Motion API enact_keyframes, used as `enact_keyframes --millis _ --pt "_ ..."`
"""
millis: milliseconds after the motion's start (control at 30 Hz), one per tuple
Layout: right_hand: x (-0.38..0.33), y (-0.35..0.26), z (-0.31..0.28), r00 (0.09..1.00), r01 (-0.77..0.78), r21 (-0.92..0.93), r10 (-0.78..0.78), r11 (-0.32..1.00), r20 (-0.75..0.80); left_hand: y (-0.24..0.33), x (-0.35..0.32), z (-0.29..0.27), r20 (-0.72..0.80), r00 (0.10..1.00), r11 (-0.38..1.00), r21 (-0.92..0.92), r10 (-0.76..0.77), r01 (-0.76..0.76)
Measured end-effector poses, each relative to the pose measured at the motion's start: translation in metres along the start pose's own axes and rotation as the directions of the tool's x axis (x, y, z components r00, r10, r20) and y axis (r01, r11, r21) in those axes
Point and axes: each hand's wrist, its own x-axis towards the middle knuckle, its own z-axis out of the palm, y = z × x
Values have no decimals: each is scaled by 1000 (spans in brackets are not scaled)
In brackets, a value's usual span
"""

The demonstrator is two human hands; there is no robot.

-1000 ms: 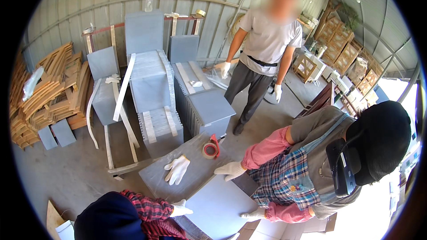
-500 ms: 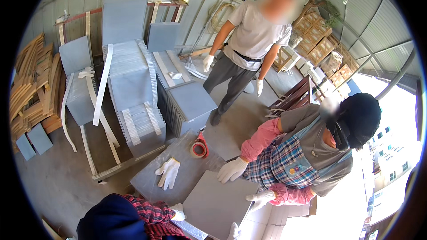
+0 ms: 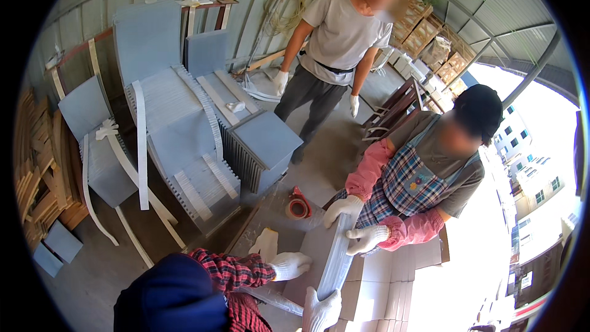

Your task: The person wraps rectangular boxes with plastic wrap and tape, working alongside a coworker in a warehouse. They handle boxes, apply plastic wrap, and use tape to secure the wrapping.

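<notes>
Neither my left hand nor my right hand shows. On the work table (image 3: 243,237), a grey panel (image 3: 321,252) stands tilted on edge, its long side covered in clear film. A co-worker with pink sleeve covers grips the far end with two white-gloved hands (image 3: 369,238). A second co-worker, in a dark hood and red plaid sleeves, has a gloved hand (image 3: 291,265) against the panel's face. Another white glove (image 3: 322,311) holds the near end; its arm is cut off by the lower edge. A loose glove (image 3: 265,245) and a red tape dispenser (image 3: 298,204) lie on the table.
Stacked grey panels (image 3: 178,117) with white strips stand at the left. Wooden slats (image 3: 46,166) are piled beyond them. A third person in a grey shirt (image 3: 335,40) stands at the back. Cartons (image 3: 375,276) sit right of the table.
The panel has gone from lying flat to tilted on edge. The co-workers' gloved hands have shifted along it, and the plaid-sleeved one reaches further in. My view has shifted slightly.
</notes>
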Motion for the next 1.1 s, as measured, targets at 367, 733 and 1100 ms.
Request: enact_keyframes --millis 367,733,1100 --pt "1 2 -4 1000 -22 172 20 985 13 98 68 -87 384 647 511 402 659 -760" --pt "4 50 -6 993 -92 347 111 933 -34 131 90 -24 572 208 206 69 793 -976" --pt "2 103 90 748 -413 840 394 -352 534 150 96 -34 717 288 259 154 635 -954"
